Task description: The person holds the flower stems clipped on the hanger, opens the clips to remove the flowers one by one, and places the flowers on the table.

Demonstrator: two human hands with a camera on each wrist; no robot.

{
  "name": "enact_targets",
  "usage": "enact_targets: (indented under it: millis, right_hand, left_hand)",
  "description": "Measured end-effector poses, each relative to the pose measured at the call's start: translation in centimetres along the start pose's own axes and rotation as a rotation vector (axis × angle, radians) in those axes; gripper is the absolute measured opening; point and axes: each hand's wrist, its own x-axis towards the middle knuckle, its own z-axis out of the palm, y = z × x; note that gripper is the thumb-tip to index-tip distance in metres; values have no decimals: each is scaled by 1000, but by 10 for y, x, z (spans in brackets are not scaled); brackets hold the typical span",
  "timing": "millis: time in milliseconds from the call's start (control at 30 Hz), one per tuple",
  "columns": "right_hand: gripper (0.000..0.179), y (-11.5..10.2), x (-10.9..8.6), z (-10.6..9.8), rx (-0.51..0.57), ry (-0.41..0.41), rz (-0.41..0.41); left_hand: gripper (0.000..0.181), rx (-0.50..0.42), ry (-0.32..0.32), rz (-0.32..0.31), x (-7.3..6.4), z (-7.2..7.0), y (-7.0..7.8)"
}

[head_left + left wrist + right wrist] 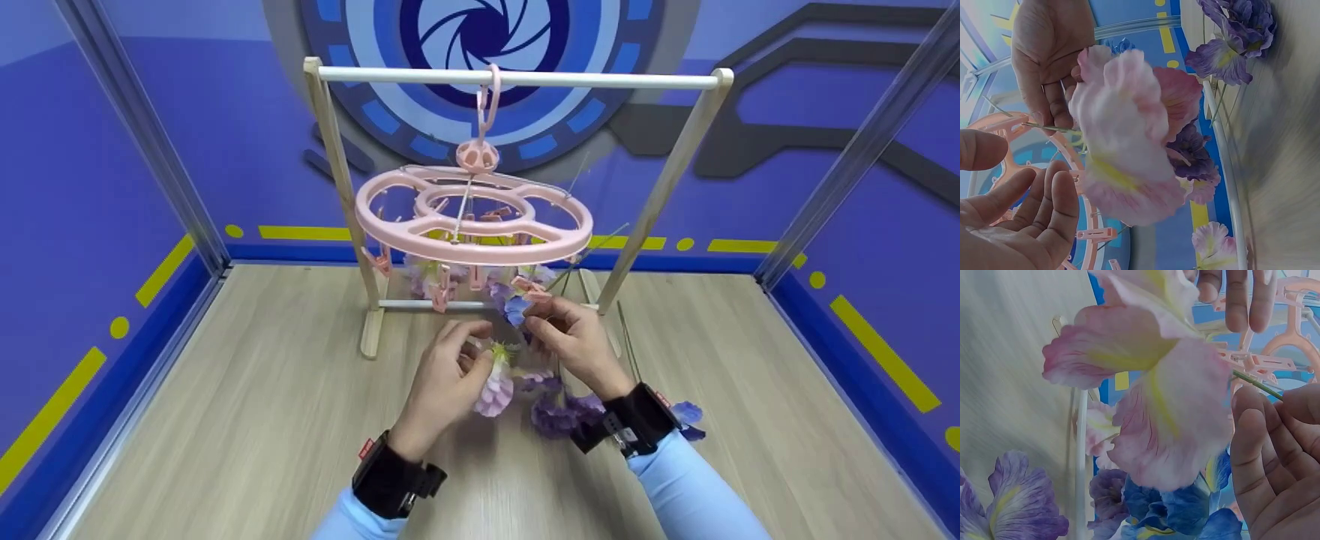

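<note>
Ruffled pale-pink, yellow-streaked artificial flower, centre of head frame, bloom down, just beside left hand: fingers apart, nothing held. Right hand pinches its thin green stem, which slopes lower right in right-wrist frame; left hand nearer bloom.

A small booth, by its graphic blue wall panels, metal corner posts and wood-grain tabletop

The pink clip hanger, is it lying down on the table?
No, the pink clip hanger hangs by its hook from the white bar.
</note>
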Motion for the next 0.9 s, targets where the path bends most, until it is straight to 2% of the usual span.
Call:
enact_targets:
  millis: [200,333,567,700,900]
  right_hand:
    - [8,-2,-2,3,-3,-11,-22]
    - [8,-3,-3,5,14,-25,-38]
    - [5,-4,-6,10,-20,-33,-95]
    - [5,-5,-7,13,-37,-19,-101]
    - [9,-9,-9,15,-123,6,-123]
  left_hand:
    - [32,2,-15,-15,2,1,2]
    - [31,1,-23,-5,5,1,3]
    - [34,-14,-23,11,10,1,11]
    - [35,-38,-19,-4,13,-1,16]
    - [31,-112,-11,-11,17,-2,22]
